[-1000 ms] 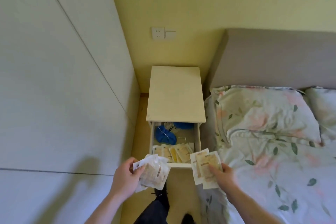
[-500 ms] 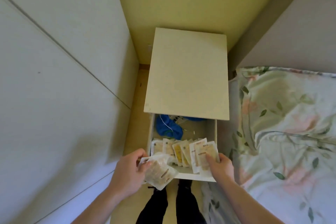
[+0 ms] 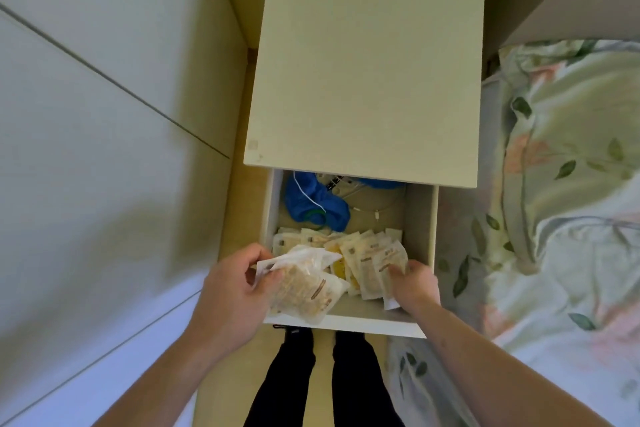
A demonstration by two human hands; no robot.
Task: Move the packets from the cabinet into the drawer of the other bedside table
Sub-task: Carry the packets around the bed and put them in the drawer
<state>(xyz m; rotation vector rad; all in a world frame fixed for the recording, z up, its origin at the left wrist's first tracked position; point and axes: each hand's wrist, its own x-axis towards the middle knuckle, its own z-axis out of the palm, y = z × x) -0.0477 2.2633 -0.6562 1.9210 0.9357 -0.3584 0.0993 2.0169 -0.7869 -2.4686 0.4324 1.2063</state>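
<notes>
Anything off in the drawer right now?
Nothing damaged or spilled. Packets in the drawer lie fanned and overlapping, not stacked. The left hand grips a crumpled bundle over the front edge; the right hand holds more packets inside.

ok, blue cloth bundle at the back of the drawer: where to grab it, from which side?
Probably from above and the front, pinching the bunched near lobe of the blue cloth bundle. Its rear runs under the tabletop, the drawer wall hems its left, and the packets lie just in front.
</notes>
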